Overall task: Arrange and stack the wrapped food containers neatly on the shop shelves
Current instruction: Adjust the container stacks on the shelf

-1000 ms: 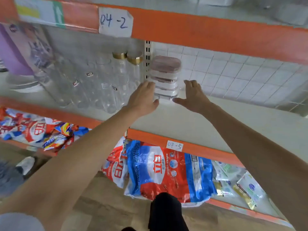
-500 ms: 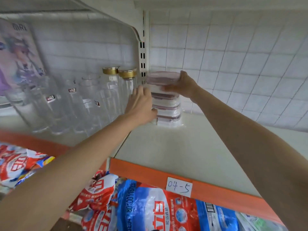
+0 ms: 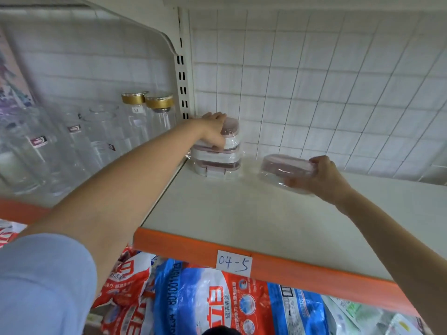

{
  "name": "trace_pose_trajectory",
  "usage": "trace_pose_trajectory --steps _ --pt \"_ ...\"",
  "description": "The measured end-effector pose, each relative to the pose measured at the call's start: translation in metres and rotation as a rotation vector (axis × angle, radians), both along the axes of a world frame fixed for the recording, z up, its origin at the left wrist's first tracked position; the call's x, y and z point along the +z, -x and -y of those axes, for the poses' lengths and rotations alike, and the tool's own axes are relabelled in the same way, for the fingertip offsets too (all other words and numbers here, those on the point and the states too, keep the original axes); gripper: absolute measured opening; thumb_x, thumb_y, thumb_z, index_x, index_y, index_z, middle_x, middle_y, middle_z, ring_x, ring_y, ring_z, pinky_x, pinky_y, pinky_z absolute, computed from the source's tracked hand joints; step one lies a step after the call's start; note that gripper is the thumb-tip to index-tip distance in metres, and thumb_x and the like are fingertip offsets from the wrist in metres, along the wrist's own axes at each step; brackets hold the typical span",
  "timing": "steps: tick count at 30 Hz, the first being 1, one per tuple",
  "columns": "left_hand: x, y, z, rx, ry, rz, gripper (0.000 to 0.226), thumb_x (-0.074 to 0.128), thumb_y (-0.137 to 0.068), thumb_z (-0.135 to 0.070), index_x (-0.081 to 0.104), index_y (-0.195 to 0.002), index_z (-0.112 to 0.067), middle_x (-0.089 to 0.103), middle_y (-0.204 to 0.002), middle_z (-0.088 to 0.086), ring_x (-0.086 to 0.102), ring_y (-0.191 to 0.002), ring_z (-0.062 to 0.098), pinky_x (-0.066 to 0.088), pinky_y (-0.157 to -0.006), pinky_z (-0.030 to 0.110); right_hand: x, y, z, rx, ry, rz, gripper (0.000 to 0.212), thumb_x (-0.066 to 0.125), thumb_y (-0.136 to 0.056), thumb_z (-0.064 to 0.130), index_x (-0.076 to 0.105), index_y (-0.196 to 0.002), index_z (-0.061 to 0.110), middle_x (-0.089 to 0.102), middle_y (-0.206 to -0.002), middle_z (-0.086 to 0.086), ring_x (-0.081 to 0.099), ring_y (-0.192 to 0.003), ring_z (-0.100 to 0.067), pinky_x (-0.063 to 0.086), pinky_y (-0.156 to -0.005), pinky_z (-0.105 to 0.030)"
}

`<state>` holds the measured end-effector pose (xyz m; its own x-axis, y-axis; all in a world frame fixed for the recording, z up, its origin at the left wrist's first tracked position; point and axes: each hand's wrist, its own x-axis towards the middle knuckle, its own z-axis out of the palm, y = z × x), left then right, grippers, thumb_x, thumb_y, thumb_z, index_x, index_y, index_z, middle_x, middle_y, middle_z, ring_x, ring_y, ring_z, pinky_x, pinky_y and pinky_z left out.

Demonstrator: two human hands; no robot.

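Observation:
A stack of wrapped food containers [image 3: 219, 157], white with dusky-pink lids, stands at the back left corner of the cream shelf [image 3: 237, 213]. My left hand [image 3: 212, 131] grips the top container of that stack, fingers over its lid and thumb on the front. To the right, my right hand [image 3: 321, 176] grips one more wrapped container [image 3: 285, 169] at its right end, low over the shelf surface beside the stack. Whether it touches the shelf I cannot tell.
Clear glass jars [image 3: 72, 146] and two gold-capped bottles [image 3: 147, 110] fill the left bay behind a slotted upright [image 3: 182, 76]. A white wire grid [image 3: 326, 93] backs the shelf. A tag reading 04-5 [image 3: 234, 263] sits on the orange edge. Detergent bags [image 3: 208, 303] lie below.
My right hand has lifted the top container off the stack and carried it down to the right. My left hand moved from the stack's side onto its new top container.

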<state>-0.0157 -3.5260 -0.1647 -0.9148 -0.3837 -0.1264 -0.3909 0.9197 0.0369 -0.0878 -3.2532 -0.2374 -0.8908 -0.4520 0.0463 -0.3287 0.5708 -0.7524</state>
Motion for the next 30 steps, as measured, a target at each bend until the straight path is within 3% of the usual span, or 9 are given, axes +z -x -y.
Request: trace_pose_trajectory --steps 4,7,9,11,14,19,22,30 --pt "0.0 -0.003 -0.009 -0.045 0.182 0.015 0.096 0.069 -0.078 -0.029 0.009 -0.149 -0.003 0.011 -0.152 0.015 0.017 -0.141 0.034 0.017 -0.114 0.055 -0.023 -0.01 -0.001 0.004 -0.109 -0.042 0.09 0.087 -0.06 0.04 0.036 -0.125 0.005 0.038 -0.123 -0.004 0.044 -0.102 -0.017 0.036 -0.079 -0.026" --pt "-0.002 -0.013 -0.02 -0.085 0.208 -0.09 0.095 0.071 -0.073 -0.05 0.027 -0.14 0.0 0.023 -0.141 0.021 0.034 -0.127 0.04 0.022 -0.111 0.05 -0.026 -0.016 0.008 0.098 -0.283 -0.151 0.102 0.084 -0.062 0.045 0.029 -0.137 0.006 0.035 -0.131 -0.006 0.039 -0.121 -0.025 0.037 -0.092 -0.03" --pt "-0.006 -0.023 -0.032 -0.132 0.222 -0.155 0.093 0.072 -0.068 -0.056 0.035 -0.133 0.0 0.027 -0.135 0.019 0.038 -0.12 0.036 0.034 -0.098 0.044 -0.025 -0.02 0.014 0.172 -0.478 -0.235 0.105 0.078 -0.065 0.051 0.023 -0.143 0.008 0.033 -0.135 -0.008 0.03 -0.126 -0.028 0.032 -0.102 -0.036" --pt "-0.011 -0.034 -0.044 -0.173 0.225 -0.177 0.089 0.072 -0.064 -0.057 0.04 -0.126 -0.001 0.029 -0.129 0.017 0.039 -0.115 0.032 0.037 -0.081 0.039 -0.022 -0.028 0.018 0.174 -0.591 -0.289 0.098 0.074 -0.066 0.057 0.028 -0.137 0.006 0.035 -0.131 -0.01 0.031 -0.123 -0.028 0.032 -0.101 -0.036" --pt "-0.015 -0.055 -0.053 -0.197 0.209 -0.144 0.09 0.072 -0.062 -0.056 0.04 -0.126 -0.001 0.03 -0.128 0.016 0.039 -0.116 0.034 0.043 -0.085 0.039 -0.011 -0.042 0.021 0.147 -0.636 -0.261 0.095 0.073 -0.066 0.057 0.031 -0.13 0.001 0.037 -0.129 -0.012 0.032 -0.122 -0.029 0.034 -0.099 -0.035" --pt "-0.02 -0.094 -0.064 -0.208 0.112 0.086 0.097 0.074 -0.067 -0.056 0.032 -0.134 0.0 0.039 -0.133 0.021 0.045 -0.117 0.037 0.043 -0.094 0.04 0.002 -0.084 0.009 0.165 -0.666 -0.112 0.089 0.074 -0.068 0.051 0.031 -0.127 0.0 0.043 -0.127 -0.016 0.039 -0.12 -0.032 0.036 -0.095 -0.036" --pt "-0.011 -0.118 -0.076 -0.172 0.007 0.206 0.104 0.076 -0.069 -0.055 0.023 -0.14 -0.001 0.039 -0.14 0.02 0.043 -0.125 0.035 0.04 -0.101 0.041 0.019 -0.11 -0.002 0.171 -0.711 -0.149 0.091 0.072 -0.071 0.052 0.028 -0.13 -0.001 0.04 -0.132 -0.015 0.036 -0.124 -0.03 0.034 -0.101 -0.036" --pt "0.055 -0.209 -0.111 -0.227 -0.008 0.26 0.084 0.075 -0.067 -0.057 0.034 -0.121 -0.007 0.046 -0.121 0.013 0.047 -0.11 0.031 0.04 -0.087 0.038 0.098 -0.19 -0.034 0.318 -0.784 -0.232 0.086 0.07 -0.069 0.052 0.03 -0.129 0.005 0.04 -0.129 -0.01 0.036 -0.12 -0.026 0.032 -0.1 -0.032"
